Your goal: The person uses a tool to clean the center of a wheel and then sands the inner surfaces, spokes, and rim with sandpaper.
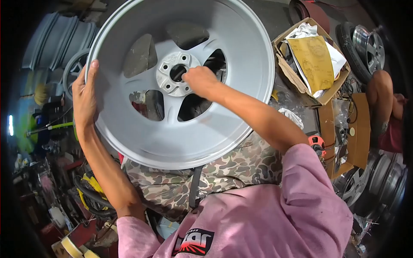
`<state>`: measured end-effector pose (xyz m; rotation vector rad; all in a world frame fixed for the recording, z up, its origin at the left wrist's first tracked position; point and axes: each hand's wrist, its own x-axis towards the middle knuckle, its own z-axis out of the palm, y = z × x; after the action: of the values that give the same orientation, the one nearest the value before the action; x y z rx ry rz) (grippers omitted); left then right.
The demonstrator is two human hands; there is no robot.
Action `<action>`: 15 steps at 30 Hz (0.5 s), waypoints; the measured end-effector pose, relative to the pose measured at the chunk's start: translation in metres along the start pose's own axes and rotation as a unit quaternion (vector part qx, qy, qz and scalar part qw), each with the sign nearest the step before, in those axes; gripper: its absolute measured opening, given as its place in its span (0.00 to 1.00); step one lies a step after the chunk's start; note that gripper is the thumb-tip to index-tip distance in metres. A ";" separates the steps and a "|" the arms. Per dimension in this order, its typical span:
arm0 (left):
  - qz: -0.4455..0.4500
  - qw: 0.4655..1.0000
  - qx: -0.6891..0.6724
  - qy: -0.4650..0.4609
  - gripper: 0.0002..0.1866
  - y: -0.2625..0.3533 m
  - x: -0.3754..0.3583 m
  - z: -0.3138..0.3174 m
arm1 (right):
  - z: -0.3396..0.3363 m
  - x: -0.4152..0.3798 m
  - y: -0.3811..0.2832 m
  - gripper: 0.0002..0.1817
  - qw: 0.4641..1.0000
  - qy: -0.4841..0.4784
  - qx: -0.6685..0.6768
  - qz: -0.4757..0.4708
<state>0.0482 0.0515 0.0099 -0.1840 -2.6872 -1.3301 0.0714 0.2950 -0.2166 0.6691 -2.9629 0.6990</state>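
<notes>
A large grey five-spoke wheel rim (pixel 150 148) rests tilted against my lap, its hollow back side facing me. At its left edge, my left hand (pixel 86 94) is closed around the rim, thumb on the lip. My right hand (pixel 201 81) is over the hub, fingers curled at the edge of the centre bore. Whatever those fingers hold, if anything, is hidden. The hub (pixel 165 81) is bare metal with several bolt holes around the bore, and lighter than the grey barrel.
Right of the rim stands a cardboard box (pixel 279 73) with sandpaper sheets (pixel 313 60). Another open carton (pixel 360 129) is nearer me. More wheels (pixel 370 45) and a person's bent leg (pixel 380 96) are at far right. Grey rims (pixel 58 41) and a coiled black hose (pixel 92 195) lie left.
</notes>
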 end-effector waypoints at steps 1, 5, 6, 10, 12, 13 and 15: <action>0.004 1.000 0.004 0.009 0.24 0.000 0.000 0.000 | 0.005 0.005 -0.005 0.06 1.000 0.000 0.000 0.000; 0.000 0.999 0.046 0.001 0.24 -0.003 -0.001 -0.007 | 0.027 0.027 -0.028 0.09 0.932 0.051 0.320 0.163; -0.014 0.998 0.053 0.005 0.24 -0.002 0.000 -0.008 | 0.030 0.031 -0.030 0.10 0.820 0.108 0.511 0.232; -0.017 0.997 0.067 0.024 0.26 -0.003 0.002 -0.007 | 0.038 0.013 -0.033 0.11 0.908 0.173 0.356 0.136; -0.024 0.997 0.069 0.028 0.28 -0.004 0.002 -0.006 | 0.032 0.007 -0.027 0.09 0.938 0.109 0.304 0.124; -0.018 0.996 0.077 0.031 0.27 -0.005 0.004 -0.007 | 0.027 0.006 -0.026 0.09 0.961 0.067 0.239 0.118; -0.006 0.996 0.079 0.029 0.27 -0.006 0.010 -0.008 | 0.035 0.007 -0.028 0.08 0.962 0.075 0.234 0.119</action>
<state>0.0381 0.0422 0.0112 -0.1097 -2.7327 -1.1010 0.0795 0.2545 -0.2349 0.2496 -2.7738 1.4244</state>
